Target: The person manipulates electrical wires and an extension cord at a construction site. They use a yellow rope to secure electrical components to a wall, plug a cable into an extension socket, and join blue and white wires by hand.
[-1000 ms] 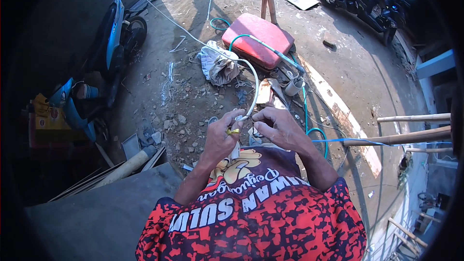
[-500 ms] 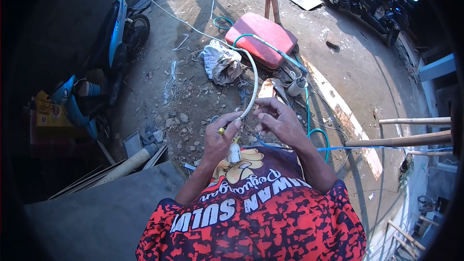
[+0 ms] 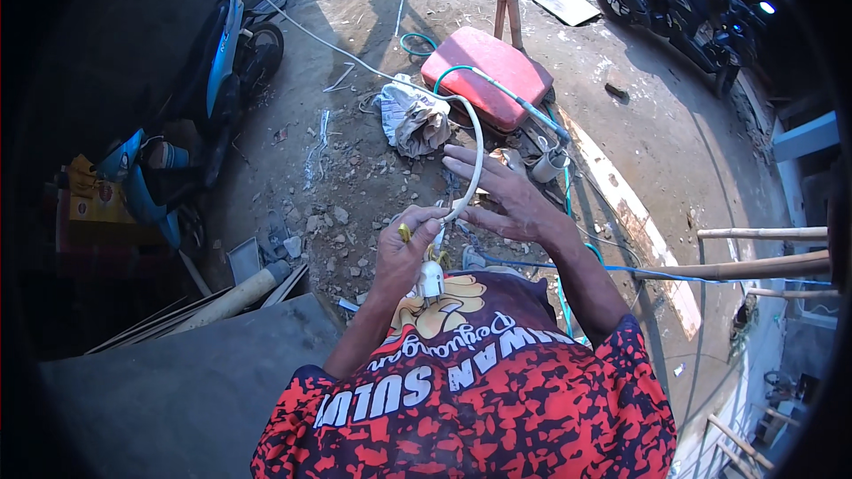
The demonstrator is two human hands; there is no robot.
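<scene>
My left hand (image 3: 404,248) is closed around the white cable (image 3: 475,124), with a small yellow item (image 3: 405,233) at its fingers that I cannot make out. A white plug or socket fitting (image 3: 431,277) hangs just below that hand, over my patterned shirt (image 3: 479,399). My right hand (image 3: 506,200) has its fingers stretched out and apart around the cable's curve, the thumb near the left fingertips; whether it touches the cable I cannot tell.
Beyond my hands lie a crumpled sack (image 3: 413,124), a red cushion-like item (image 3: 484,80), green hose (image 3: 417,44), a white container (image 3: 548,164), a long board (image 3: 630,217) and rubble. Scooters (image 3: 213,98) (image 3: 683,18) stand both sides. Bamboo poles (image 3: 754,262) jut from the right.
My right hand has opened from curled fingers and moved up, fingers extended toward the sack. The white fitting under my left hand has come into fuller view. The view has shifted slightly.
</scene>
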